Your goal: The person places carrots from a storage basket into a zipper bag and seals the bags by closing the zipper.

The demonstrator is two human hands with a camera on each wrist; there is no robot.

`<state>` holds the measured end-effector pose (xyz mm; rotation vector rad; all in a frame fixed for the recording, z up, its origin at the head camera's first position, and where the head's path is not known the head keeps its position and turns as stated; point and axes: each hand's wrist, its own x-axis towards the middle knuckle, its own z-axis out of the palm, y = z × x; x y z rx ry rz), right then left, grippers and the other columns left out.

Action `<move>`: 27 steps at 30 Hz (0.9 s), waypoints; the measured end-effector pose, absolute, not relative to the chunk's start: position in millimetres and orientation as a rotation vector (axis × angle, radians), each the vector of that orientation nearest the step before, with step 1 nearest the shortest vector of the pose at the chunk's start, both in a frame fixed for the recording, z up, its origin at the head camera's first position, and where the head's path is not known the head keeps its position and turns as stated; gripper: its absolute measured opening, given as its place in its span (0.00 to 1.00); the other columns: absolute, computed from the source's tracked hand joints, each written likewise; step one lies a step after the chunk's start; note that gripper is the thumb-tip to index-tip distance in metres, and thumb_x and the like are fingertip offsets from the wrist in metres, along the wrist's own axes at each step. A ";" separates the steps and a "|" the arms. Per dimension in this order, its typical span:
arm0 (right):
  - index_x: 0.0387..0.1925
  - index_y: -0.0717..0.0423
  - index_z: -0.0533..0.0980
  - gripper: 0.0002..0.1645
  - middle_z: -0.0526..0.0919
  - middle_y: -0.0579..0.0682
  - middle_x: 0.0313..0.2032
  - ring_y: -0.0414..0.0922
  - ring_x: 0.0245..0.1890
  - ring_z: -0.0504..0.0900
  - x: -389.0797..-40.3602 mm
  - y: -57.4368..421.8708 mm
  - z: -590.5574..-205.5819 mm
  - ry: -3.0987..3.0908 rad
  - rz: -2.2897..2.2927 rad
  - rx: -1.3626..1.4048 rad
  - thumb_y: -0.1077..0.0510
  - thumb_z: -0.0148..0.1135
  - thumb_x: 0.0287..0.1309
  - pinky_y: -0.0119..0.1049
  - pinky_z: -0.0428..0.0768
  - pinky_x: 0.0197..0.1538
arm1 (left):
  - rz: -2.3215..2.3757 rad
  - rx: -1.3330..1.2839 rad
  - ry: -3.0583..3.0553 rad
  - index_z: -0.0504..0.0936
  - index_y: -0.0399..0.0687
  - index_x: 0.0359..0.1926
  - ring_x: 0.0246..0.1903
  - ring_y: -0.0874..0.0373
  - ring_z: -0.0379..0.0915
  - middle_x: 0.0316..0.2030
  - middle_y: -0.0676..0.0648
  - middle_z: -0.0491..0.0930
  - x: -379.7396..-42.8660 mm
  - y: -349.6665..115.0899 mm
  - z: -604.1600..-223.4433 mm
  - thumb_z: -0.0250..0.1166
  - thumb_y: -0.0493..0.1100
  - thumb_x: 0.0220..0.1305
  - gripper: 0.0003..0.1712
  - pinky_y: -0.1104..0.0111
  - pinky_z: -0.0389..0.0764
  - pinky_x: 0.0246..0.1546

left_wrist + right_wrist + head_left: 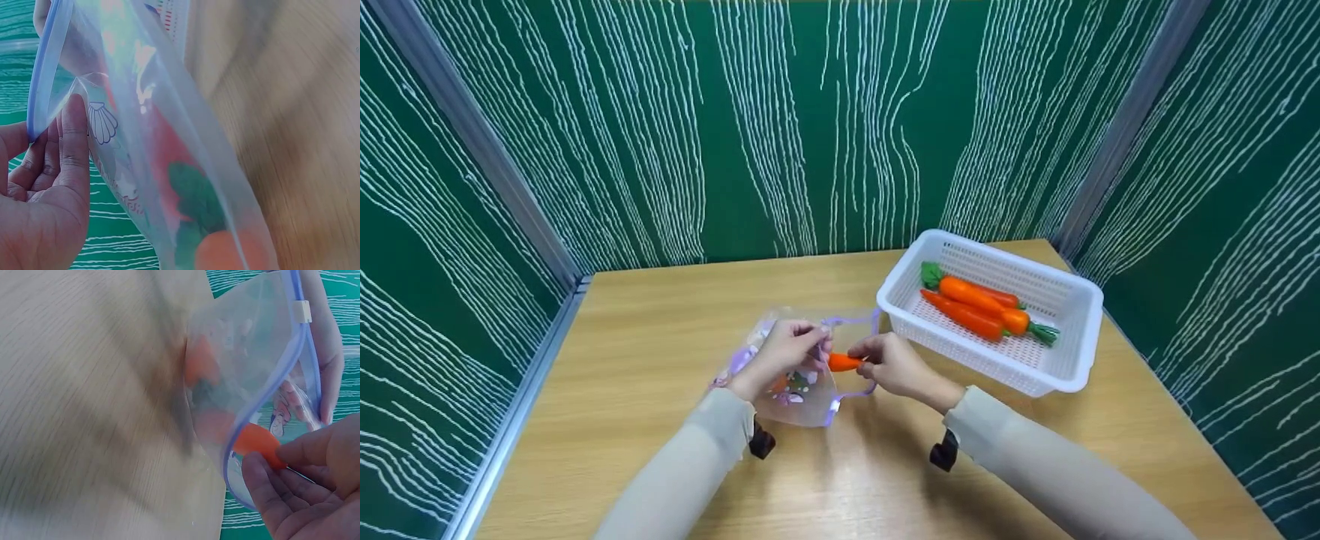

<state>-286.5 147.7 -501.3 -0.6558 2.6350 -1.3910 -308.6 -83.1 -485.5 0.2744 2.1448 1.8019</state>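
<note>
A clear zip bag [806, 411] with a purple rim and printed pictures lies on its side with its mouth towards the right. My left hand [787, 351] pinches the upper edge of that mouth, holding it apart. With thumb and fingertips my right hand [898, 366] grips the end of an orange carrot [256, 443], whose far part is inside the bag. Deeper in the bag, another orange shape [201, 360] and green leaves [194, 194] show blurred through the plastic. A white slider [302, 311] sits on the bag's zip.
A white plastic basket [960, 367] stands at the back right of the wooden table [660, 337], holding several carrots [969, 315] with green tops. Green panels with white streaks [825, 135] enclose the table's back and sides.
</note>
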 end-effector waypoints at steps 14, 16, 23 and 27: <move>0.40 0.66 0.88 0.04 0.92 0.58 0.34 0.37 0.30 0.82 -294.8 124.5 -511.4 2.671 -1.297 -0.691 0.71 0.71 0.65 0.28 0.84 0.37 | 1.815 0.309 2.132 0.88 0.42 0.41 0.28 0.59 0.83 0.31 0.50 0.84 -307.3 -82.6 -485.0 0.59 0.44 0.85 0.16 0.71 0.89 0.32; 0.40 0.67 0.88 0.04 0.91 0.58 0.32 0.36 0.28 0.81 -296.0 122.2 -513.1 2.675 -1.299 -0.690 0.71 0.71 0.64 0.26 0.81 0.34 | 1.827 0.327 2.128 0.88 0.41 0.41 0.28 0.60 0.83 0.30 0.50 0.84 -307.6 -81.9 -485.4 0.59 0.43 0.85 0.16 0.71 0.89 0.32; 0.39 0.68 0.88 0.05 0.91 0.58 0.30 0.36 0.28 0.80 -297.9 117.9 -516.0 2.690 -1.289 -0.714 0.72 0.70 0.61 0.25 0.79 0.33 | 1.829 0.352 2.143 0.88 0.42 0.40 0.28 0.60 0.82 0.31 0.50 0.84 -308.1 -82.9 -486.2 0.59 0.44 0.85 0.16 0.71 0.89 0.33; 0.40 0.67 0.88 0.06 0.92 0.59 0.33 0.41 0.31 0.87 -296.3 118.6 -514.3 2.710 -1.278 -0.704 0.72 0.72 0.61 0.29 0.84 0.36 | 1.832 0.349 2.137 0.88 0.40 0.42 0.28 0.60 0.83 0.31 0.49 0.85 -307.3 -84.2 -486.8 0.58 0.44 0.85 0.17 0.71 0.88 0.32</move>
